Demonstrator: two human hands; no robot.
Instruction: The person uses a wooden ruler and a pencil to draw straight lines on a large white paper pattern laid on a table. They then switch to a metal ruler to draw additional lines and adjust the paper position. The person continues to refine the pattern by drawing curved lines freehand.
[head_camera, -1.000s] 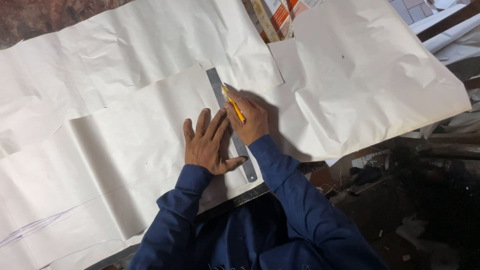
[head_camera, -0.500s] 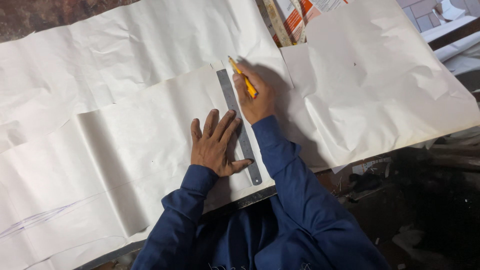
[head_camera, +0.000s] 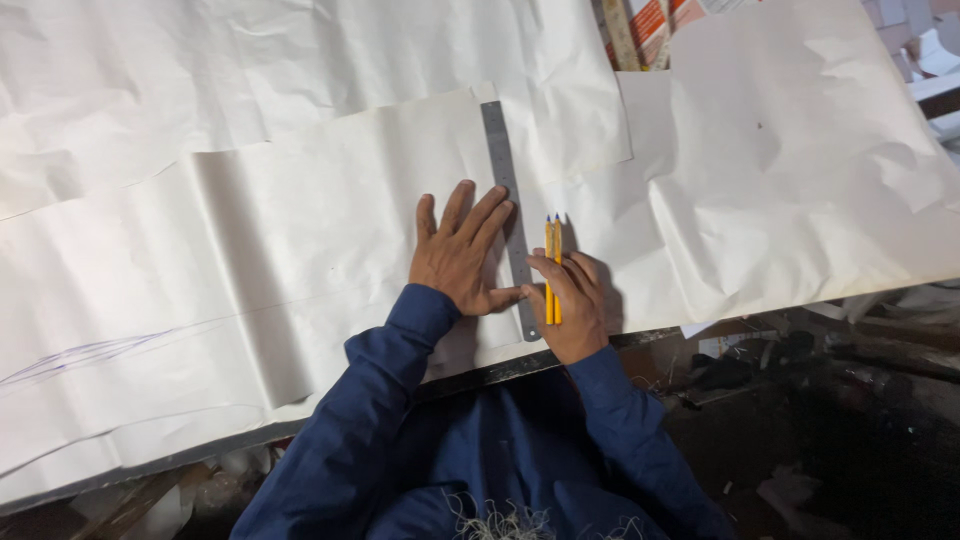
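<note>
Left hand (head_camera: 462, 252): fingers spread flat, pressing the metal ruler (head_camera: 508, 215) onto the white paper (head_camera: 330, 230)
Right hand (head_camera: 568, 300): fingers grasping two yellow pencils (head_camera: 552, 262) just beside the ruler

I wear dark blue long sleeves (head_camera: 400, 370), cuffs snug at my wrists; my hands (head_camera: 462, 255) are bare, without rings.
</note>
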